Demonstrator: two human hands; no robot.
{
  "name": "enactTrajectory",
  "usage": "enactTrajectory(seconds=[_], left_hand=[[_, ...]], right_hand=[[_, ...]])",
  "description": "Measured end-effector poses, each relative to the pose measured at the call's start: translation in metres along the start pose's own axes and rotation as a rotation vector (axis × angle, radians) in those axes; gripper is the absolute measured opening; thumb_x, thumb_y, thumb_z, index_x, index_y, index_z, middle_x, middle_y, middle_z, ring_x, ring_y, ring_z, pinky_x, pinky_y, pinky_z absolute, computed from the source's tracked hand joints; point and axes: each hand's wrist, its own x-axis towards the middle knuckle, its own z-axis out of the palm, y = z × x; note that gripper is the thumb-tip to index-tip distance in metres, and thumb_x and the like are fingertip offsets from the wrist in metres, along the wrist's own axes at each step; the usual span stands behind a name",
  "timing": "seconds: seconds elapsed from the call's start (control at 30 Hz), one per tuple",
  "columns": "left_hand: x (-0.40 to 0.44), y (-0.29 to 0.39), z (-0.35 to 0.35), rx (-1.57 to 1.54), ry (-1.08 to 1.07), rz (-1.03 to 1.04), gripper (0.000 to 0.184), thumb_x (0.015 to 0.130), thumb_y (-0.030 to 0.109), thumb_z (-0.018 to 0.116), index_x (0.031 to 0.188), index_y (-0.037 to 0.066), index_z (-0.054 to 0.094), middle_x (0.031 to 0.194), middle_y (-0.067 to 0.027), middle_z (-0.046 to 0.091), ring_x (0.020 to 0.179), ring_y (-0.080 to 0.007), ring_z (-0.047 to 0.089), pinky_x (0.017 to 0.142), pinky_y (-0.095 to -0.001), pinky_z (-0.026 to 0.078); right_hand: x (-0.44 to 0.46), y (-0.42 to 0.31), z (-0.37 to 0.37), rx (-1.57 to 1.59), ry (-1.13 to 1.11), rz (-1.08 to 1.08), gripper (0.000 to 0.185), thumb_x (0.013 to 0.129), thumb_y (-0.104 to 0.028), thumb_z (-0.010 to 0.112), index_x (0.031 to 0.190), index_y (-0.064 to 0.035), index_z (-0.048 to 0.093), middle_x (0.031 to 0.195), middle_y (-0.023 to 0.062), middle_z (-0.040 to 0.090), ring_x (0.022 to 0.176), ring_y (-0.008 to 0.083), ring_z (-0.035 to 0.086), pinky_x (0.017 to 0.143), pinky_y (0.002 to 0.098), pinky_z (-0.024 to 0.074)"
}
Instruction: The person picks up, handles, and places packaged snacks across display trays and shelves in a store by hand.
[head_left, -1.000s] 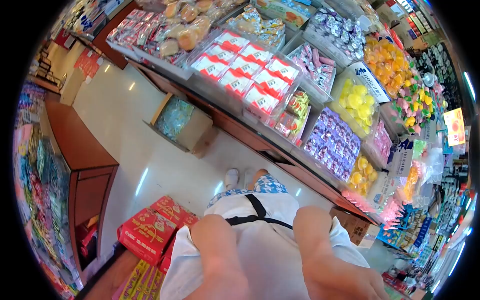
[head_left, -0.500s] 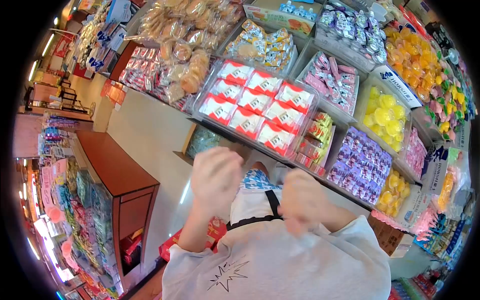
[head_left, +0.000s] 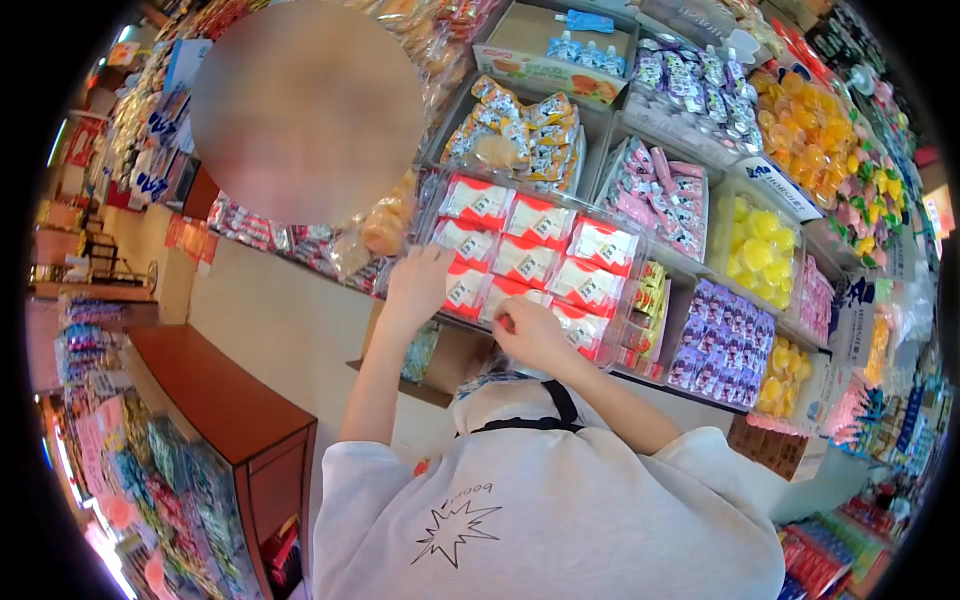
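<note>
A clear tray holds rows of red-and-white packets. My left hand is at the tray's left edge, its fingers loosely extended over the nearest packets with nothing seen in them. Lower and further right, my right hand is curled over the tray's front row. A small patch of red shows between its thumb and fingers; whether this is a packet's corner or a separate item is unclear.
Around the tray lie orange-and-white pouches, pink pouches, yellow jelly cups and purple packets. A cardboard box stands on the floor below. A brown cabinet is at left. A blurred round patch covers the upper left.
Both hands have moved up and forward from in front of my body to the tray. The view has shifted, and the blurred round patch now hides part of the wrapped buns.
</note>
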Motion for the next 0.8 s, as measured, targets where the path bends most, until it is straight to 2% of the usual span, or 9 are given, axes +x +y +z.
enactTrajectory(seconds=[0.07,0.17,0.2,0.4,0.5,0.6,0.7,0.77,0.8], left_hand=[[0.001,-0.014,0.014,0.078,-0.117,0.124,0.025,0.073,0.005,0.061,0.099,0.004,0.058,0.104,-0.0118,0.054,0.074,-0.0297,0.062,0.061,-0.0418,0.051],[0.004,-0.021,0.015,-0.001,-0.284,0.096,0.028,0.071,0.003,0.062,0.098,0.004,0.057,0.102,-0.0122,0.055,0.076,-0.0294,0.062,0.062,-0.0411,0.051],[0.007,-0.024,0.016,-0.015,-0.385,0.060,0.037,0.073,0.002,0.060,0.110,0.006,0.058,0.100,-0.0117,0.055,0.082,-0.0320,0.061,0.066,-0.0430,0.050],[0.015,-0.029,0.007,-0.070,-0.190,0.163,0.020,0.073,0.009,0.065,0.091,0.005,0.057,0.095,-0.0114,0.054,0.081,-0.0284,0.059,0.063,-0.0398,0.049],[0.017,-0.024,-0.004,-0.148,-0.107,0.168,0.024,0.072,0.014,0.068,0.091,0.005,0.056,0.091,-0.0100,0.055,0.083,-0.0275,0.058,0.065,-0.0386,0.049],[0.016,-0.023,-0.010,-0.240,-0.138,0.149,0.025,0.071,0.014,0.069,0.090,0.005,0.056,0.086,-0.0084,0.056,0.084,-0.0269,0.058,0.065,-0.0394,0.048],[0.015,-0.014,-0.017,-0.347,-0.071,0.092,0.027,0.068,0.014,0.075,0.088,0.005,0.059,0.083,-0.0093,0.062,0.077,-0.0276,0.060,0.066,-0.0390,0.048],[0.013,-0.009,-0.018,-0.475,-0.068,0.060,0.030,0.067,0.015,0.078,0.089,0.004,0.061,0.080,-0.0084,0.063,0.071,-0.0239,0.059,0.062,-0.0357,0.047],[0.012,-0.004,-0.018,-0.606,-0.063,0.005,0.032,0.066,0.016,0.080,0.090,0.004,0.064,0.077,-0.0075,0.064,0.064,-0.0203,0.059,0.059,-0.0324,0.046]], right_hand=[[0.016,0.003,0.015,-0.085,-0.074,0.076,0.018,0.079,-0.021,0.057,0.076,-0.0032,0.060,0.073,0.0157,0.060,0.072,0.0354,0.062,0.064,0.0462,0.0487],[0.034,0.000,0.026,-0.250,-0.230,0.180,0.025,0.080,-0.027,0.056,0.079,-0.0032,0.063,0.077,0.0184,0.065,0.073,0.0367,0.064,0.065,0.0491,0.0499],[0.036,0.000,0.032,-0.238,-0.210,0.222,0.025,0.080,-0.028,0.057,0.079,-0.0031,0.063,0.076,0.0186,0.065,0.072,0.0370,0.064,0.065,0.0487,0.0505],[0.034,-0.009,0.042,-0.111,-0.056,0.419,0.029,0.078,-0.030,0.064,0.088,-0.0028,0.066,0.073,0.0168,0.065,0.071,0.0347,0.064,0.064,0.0436,0.0504],[0.028,-0.008,0.044,-0.061,0.138,0.462,0.032,0.075,-0.029,0.069,0.090,-0.0025,0.064,0.070,0.0156,0.063,0.069,0.0331,0.064,0.061,0.0420,0.0490],[0.025,-0.002,0.043,-0.038,0.130,0.348,0.029,0.075,-0.024,0.071,0.092,-0.0024,0.061,0.072,0.0140,0.061,0.066,0.0308,0.061,0.057,0.0399,0.0465],[0.019,0.001,0.038,0.006,0.305,0.158,0.025,0.075,-0.018,0.070,0.090,-0.0018,0.059,0.074,0.0123,0.056,0.065,0.0291,0.057,0.059,0.0402,0.0454],[0.010,0.003,0.022,0.162,0.333,0.082,0.024,0.075,-0.015,0.070,0.091,-0.0010,0.059,0.078,0.0113,0.055,0.063,0.0230,0.055,0.057,0.0341,0.0442],[0.002,-0.006,0.011,0.274,0.327,0.180,0.019,0.079,-0.012,0.069,0.092,-0.0015,0.059,0.080,0.0063,0.057,0.064,0.0128,0.052,0.055,0.0264,0.0417]])
